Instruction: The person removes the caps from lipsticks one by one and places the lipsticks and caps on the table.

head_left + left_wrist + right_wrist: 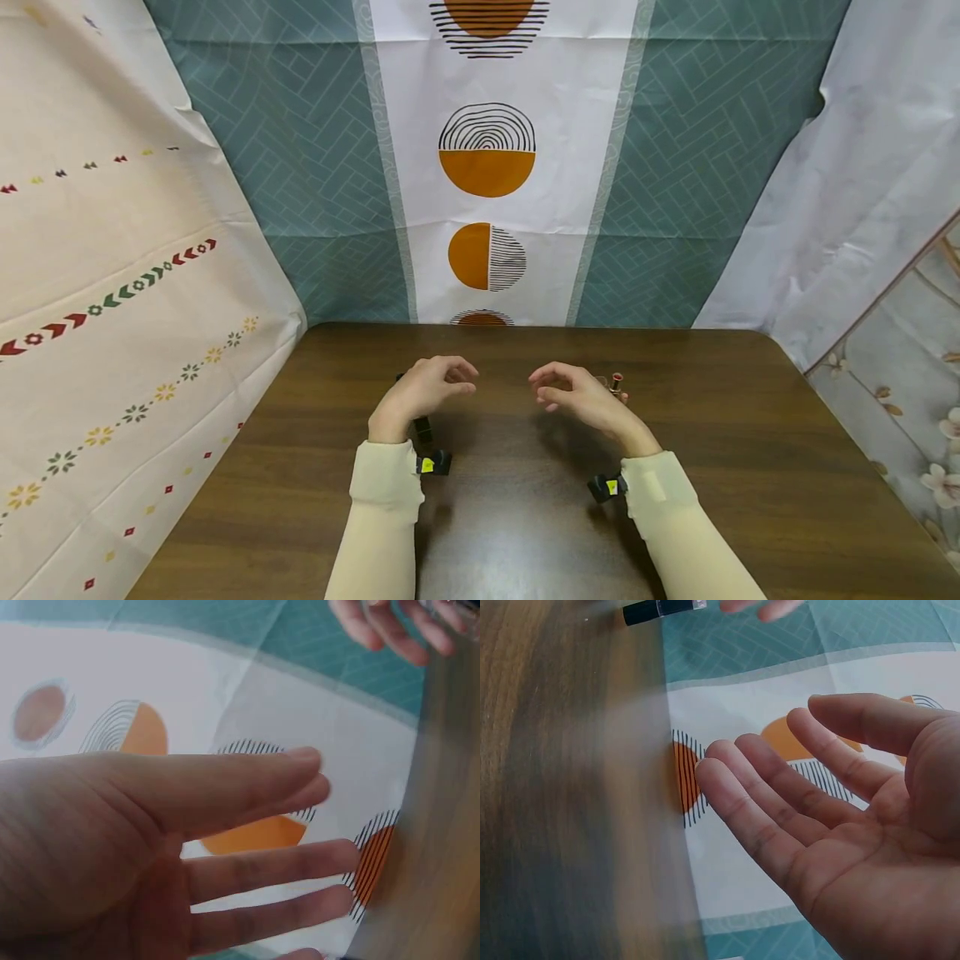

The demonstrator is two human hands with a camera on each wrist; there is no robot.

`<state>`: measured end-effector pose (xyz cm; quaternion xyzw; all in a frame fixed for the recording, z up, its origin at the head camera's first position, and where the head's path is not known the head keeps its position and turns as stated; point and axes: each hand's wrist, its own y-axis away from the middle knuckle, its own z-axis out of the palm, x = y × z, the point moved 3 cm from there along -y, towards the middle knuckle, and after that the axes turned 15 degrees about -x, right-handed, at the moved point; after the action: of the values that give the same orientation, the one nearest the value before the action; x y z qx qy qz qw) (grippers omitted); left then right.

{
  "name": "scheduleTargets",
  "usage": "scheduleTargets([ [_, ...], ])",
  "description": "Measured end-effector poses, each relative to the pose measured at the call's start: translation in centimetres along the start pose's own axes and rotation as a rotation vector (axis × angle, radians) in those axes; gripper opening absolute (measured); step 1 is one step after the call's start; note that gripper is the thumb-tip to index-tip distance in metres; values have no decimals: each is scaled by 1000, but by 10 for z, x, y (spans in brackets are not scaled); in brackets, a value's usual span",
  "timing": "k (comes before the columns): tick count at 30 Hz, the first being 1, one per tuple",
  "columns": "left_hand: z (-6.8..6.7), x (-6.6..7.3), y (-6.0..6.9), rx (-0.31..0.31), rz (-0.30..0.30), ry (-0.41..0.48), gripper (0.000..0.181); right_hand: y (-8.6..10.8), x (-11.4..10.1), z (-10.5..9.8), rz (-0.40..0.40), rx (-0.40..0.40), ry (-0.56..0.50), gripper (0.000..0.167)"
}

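Note:
Both hands are held above the brown table, palms facing each other with a gap between them. My left hand (423, 396) has its fingers loosely bent and holds nothing; the left wrist view shows this hand (172, 832) with fingers extended. My right hand (588, 400) also holds nothing, its fingers (772, 780) gently bent in the right wrist view. A dark object (423, 430), partly hidden, lies beside and behind the left hand. Just behind the right hand stands a small copper-coloured item (617, 382), partly covered by that hand.
The brown table (480, 533) reaches back to a hanging cloth (315, 167) with teal sides and orange and black shapes. An embroidered cream cloth (112, 333) hangs at left, a white cloth (862, 167) at right. A black cylinder (656, 610) shows in the right wrist view.

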<state>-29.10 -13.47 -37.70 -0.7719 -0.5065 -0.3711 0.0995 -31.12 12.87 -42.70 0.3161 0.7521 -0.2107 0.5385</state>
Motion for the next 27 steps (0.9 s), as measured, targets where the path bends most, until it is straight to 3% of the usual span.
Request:
scheduleTargets([
  [8,-6,-12,12,-63,-24,-6,24,-4,-1,2,-15,-19,15,26],
  [15,-5,-22,18,-136,-78,-22,26,-12,7,10,-3,-82,30,28],
  [27,-9,-27,24,-137,-141,-40,34,-18,10,21,0,-130,39,33],
])
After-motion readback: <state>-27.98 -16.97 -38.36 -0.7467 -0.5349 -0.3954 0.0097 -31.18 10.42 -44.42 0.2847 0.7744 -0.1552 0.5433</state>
